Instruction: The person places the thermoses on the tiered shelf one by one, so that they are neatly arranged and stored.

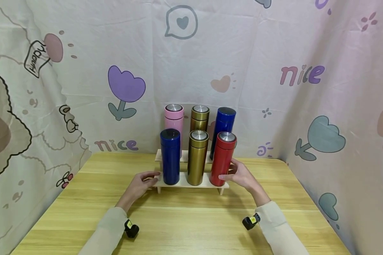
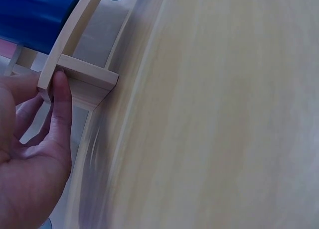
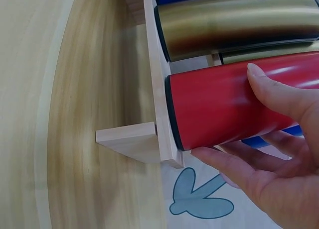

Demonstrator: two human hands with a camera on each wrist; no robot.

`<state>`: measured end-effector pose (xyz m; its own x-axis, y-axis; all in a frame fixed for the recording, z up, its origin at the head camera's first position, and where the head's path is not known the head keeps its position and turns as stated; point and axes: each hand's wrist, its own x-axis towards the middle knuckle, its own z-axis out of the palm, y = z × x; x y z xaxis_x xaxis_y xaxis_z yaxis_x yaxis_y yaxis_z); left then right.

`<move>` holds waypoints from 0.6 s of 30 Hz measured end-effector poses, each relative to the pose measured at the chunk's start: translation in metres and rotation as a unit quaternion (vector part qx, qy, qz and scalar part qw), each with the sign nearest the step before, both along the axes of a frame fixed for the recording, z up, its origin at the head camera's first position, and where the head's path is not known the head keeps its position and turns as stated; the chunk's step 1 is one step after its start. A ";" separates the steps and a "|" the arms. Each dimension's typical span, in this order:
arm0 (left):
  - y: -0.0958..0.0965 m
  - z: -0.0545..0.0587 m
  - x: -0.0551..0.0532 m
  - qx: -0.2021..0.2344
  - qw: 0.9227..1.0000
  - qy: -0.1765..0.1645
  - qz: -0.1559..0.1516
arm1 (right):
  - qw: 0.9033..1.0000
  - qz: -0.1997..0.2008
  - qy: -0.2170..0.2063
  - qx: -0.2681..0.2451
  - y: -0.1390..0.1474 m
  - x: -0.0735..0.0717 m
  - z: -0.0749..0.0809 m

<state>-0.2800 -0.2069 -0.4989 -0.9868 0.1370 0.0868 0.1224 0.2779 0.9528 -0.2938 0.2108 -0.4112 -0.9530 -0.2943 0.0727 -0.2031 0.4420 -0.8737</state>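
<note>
A two-tier wooden rack [image 1: 183, 180] carries several thermos bottles. My right hand [image 1: 241, 174] holds the red thermos [image 1: 222, 161] low on its body, thumb across the front, at the right end of the lower tier. In the right wrist view the red thermos [image 3: 214, 104] has its dark base against the shelf board. My left hand [image 1: 141, 184] pinches the left end of the lower shelf [image 2: 52, 64], thumb above and fingers beneath. Beside it stands a blue thermos [image 1: 170, 157], and a gold thermos [image 1: 197, 159] occupies the middle of that tier.
On the upper tier stand a pink thermos [image 1: 174, 117], another gold thermos [image 1: 200, 117] and another blue thermos [image 1: 224, 124]. The rack sits toward the back of a wooden table [image 1: 185, 226]. A printed curtain [image 1: 191, 63] hangs behind and at both sides.
</note>
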 end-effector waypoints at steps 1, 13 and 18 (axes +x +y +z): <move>0.000 0.000 0.000 -0.002 1.000 0.001 0.002 | 1.000 -0.001 -0.001 0.000 0.000 0.000 0.000; -0.002 -0.002 0.001 -0.005 1.000 0.006 -0.001 | 1.000 0.010 -0.006 0.010 0.004 0.001 -0.008; -0.002 0.001 0.000 -0.006 1.000 0.002 -0.005 | 1.000 0.017 0.000 0.006 0.005 -0.001 -0.010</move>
